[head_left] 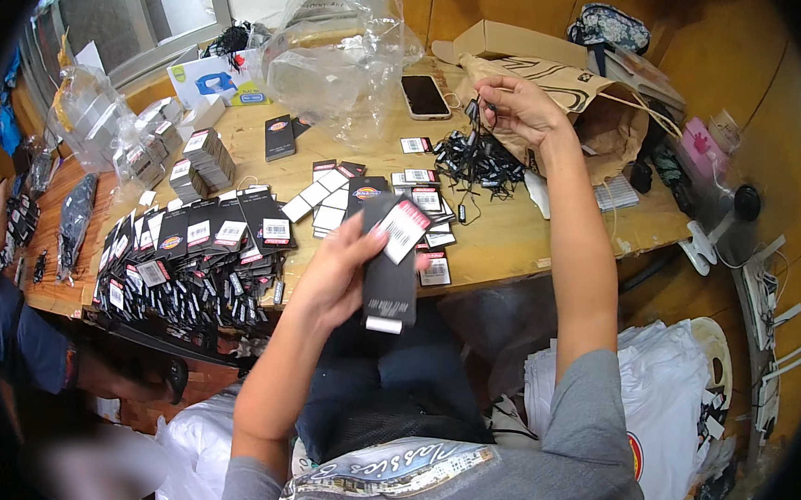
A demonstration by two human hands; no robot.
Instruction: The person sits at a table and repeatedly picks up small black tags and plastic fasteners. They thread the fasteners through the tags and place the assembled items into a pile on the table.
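Over the tabletop (pixel 513 235), seen from the head camera, the left hand (pixel 343 269) is raised just in front of the near edge, its fingers (pixel 378 239) closed around a small stack of black tags (pixel 390 268) held upright, with a white label on the front one facing up and a white end showing at the bottom. Farther back, the right hand (pixel 522 110) reaches across to a loose pile of black strings (pixel 477 158) lying on the wood, its fingers pinched together on one string that hangs down to the pile. Just behind that hand lies a brown paper bag (pixel 605 116) on its side, mouth open, and behind it a flat cardboard box (pixel 517 43). A phone (pixel 425 96) rests face up, left of the strings, beside a crumpled clear plastic bag (pixel 340 51). Between the two hands, loose tags (pixel 330 194) are scattered, some black side up, some white. To the left, finished tags lie overlapped in a long row (pixel 187 249), their strings hanging over the near edge. Stacks of more tags (pixel 207 155) stand behind that row. At the far left a second person's arm (pixel 6 315) in a blue sleeve shows beside the tabletop. Below right, white bags (pixel 668 408) lie on the floor.
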